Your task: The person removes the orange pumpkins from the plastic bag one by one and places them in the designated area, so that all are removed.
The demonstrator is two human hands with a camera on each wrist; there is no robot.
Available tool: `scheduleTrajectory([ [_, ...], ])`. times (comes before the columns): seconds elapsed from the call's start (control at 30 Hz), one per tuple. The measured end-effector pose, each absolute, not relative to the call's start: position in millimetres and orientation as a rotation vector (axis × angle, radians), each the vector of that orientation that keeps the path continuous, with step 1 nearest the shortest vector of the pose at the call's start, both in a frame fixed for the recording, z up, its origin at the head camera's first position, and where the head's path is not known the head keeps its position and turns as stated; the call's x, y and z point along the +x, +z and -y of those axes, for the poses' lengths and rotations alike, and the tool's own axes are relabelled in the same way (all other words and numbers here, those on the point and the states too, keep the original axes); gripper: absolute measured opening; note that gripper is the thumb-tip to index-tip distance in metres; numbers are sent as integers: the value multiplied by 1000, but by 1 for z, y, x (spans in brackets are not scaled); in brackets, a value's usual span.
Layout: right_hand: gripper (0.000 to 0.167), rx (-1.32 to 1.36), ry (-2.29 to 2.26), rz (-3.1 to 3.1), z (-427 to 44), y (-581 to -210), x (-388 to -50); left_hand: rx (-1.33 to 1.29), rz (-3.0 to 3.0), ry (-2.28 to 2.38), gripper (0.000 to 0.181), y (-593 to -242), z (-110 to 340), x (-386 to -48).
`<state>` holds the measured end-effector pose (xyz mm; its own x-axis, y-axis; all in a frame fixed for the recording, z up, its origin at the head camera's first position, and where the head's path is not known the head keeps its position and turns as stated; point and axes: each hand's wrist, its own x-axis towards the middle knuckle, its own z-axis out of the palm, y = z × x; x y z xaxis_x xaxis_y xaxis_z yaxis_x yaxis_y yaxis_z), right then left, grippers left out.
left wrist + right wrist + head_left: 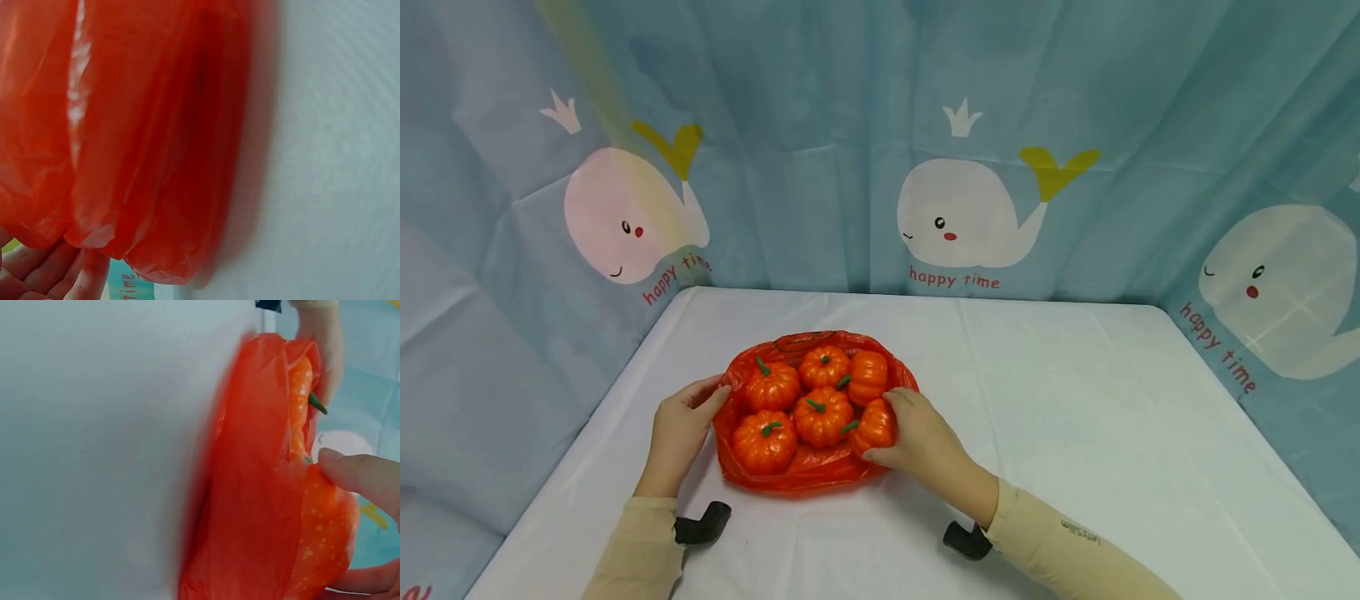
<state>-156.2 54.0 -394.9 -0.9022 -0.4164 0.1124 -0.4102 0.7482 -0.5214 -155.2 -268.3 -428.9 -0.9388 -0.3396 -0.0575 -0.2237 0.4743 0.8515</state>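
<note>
A red plastic bag [797, 485], its rim rolled down, lies on the table with several small orange toy pumpkins [823, 417] with green stems in it. My left hand [679, 429] pinches the bag's left rim between thumb and fingers. In the left wrist view, the bag's side [137, 137] fills much of the picture, above the left fingers [53, 272]. At the bag's right side my right hand [928, 437] grips a pumpkin [877, 427] lying tilted. The right wrist view shows the thumb [362, 475] on that pumpkin [328, 531], partly behind the bag's wall.
A white cloth [1075, 417] covers the table. Blue curtains [820, 208] printed with whales hang behind it and at both sides. A black wrist mount [703, 525] sticks out by the left sleeve, and another black mount [967, 542] by the right sleeve.
</note>
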Motion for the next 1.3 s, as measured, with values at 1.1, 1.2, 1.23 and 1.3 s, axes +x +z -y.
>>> scheduleTrajectory([
  [1.1,78,-626,-1090,-2836,-66,-388,-153,465,2587,-1440,56,-432,271,-156],
  [1.2,79,-620,-1184,-2821,-70,-387,-152,470,2592,-1436,56,-432,271,-156],
  [1.23,79,-625,-1217,-2818,-72,-387,-151,472,2596,-1433,57,-432,272,-156],
  [1.3,79,-640,-1273,-2816,-75,-387,-151,479,2600,-1432,57,-431,272,-156],
])
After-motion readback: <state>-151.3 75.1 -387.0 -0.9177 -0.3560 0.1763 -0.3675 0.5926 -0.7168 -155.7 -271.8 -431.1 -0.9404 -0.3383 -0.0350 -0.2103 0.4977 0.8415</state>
